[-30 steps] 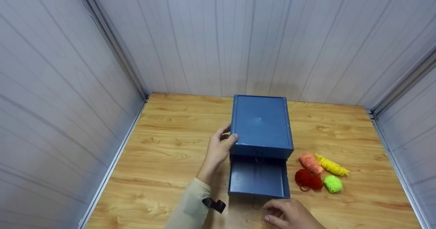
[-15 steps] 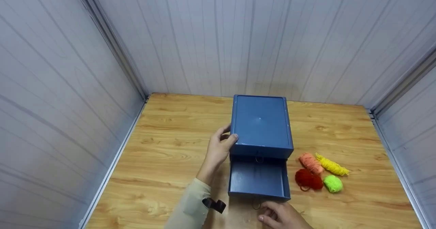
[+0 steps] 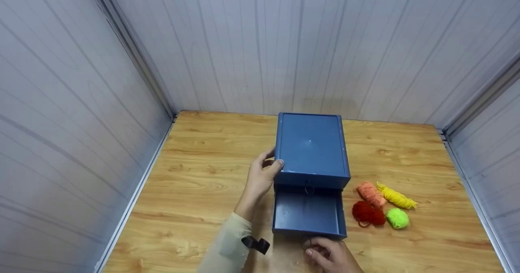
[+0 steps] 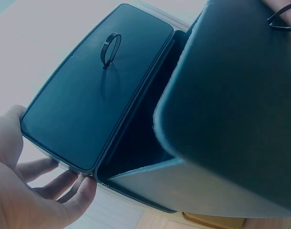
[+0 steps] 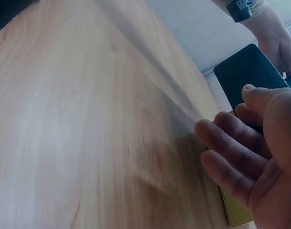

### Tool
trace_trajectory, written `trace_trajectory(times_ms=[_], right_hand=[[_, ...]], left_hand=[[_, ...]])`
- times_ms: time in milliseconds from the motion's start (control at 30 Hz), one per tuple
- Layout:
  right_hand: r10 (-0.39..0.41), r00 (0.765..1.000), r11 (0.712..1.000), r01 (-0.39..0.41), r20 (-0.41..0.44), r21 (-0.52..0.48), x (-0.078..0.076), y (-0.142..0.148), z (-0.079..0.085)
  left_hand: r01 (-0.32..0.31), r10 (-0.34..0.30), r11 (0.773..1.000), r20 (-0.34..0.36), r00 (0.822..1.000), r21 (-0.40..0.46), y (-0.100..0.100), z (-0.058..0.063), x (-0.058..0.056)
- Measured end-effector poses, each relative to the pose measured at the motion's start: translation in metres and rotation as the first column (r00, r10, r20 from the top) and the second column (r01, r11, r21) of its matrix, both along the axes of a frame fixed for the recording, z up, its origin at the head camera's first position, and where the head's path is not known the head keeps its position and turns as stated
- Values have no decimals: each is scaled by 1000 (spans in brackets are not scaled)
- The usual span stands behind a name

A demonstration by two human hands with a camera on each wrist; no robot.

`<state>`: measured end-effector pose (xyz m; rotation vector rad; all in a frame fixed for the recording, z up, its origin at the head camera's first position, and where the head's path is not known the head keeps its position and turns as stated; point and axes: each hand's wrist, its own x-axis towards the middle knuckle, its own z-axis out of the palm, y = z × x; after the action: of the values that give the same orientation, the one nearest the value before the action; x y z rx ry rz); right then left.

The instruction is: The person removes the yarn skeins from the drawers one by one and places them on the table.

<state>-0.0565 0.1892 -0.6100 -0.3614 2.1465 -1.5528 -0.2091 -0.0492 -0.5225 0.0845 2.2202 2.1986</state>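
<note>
A blue two-drawer plastic cabinet stands on the table, its lower drawer pulled out with nothing seen inside. My left hand holds the cabinet's left side, thumb over the top edge and fingers against the side. The upper drawer is closed and carries a black loop handle. At the lower drawer's front, my right hand has its thumb and index finger curled at a second black loop. The right wrist view shows the other fingers loosely bent; the loop is hidden there.
Right of the cabinet lie salmon yarn, yellow yarn, dark red yarn and a lime green ball of yarn. Pale panel walls enclose the wooden table at the back and sides.
My right hand has moved left along the lower drawer's front, and its fingers have reached the loop. The left hand, cabinet and yarn have stayed in place.
</note>
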Motion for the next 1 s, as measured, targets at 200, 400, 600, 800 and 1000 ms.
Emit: trace_trajectory(times_ms=[200,400,600,800,1000], right_hand=[[-33,994,999,36,-102,25,3,-2,2],[-46,982,998,53,-182,35,1,-4,5],[-73,979,996,82,-191,42,-5,-4,8],[-123,981,989,134,-149,67,-12,-7,15],[-159,963,982,177,-216,65,-16,-10,15]], left_hand=[[1,-1,1000,-1,1000,8,0,-1,-1],[0,0,1000,-2,1000,6,0,-1,-2],[3,-3,1000,-5,1000,-10,0,-1,-1],[1,-1,1000,0,1000,1,0,0,-1],[3,-3,1000,4,1000,3,0,0,-1]])
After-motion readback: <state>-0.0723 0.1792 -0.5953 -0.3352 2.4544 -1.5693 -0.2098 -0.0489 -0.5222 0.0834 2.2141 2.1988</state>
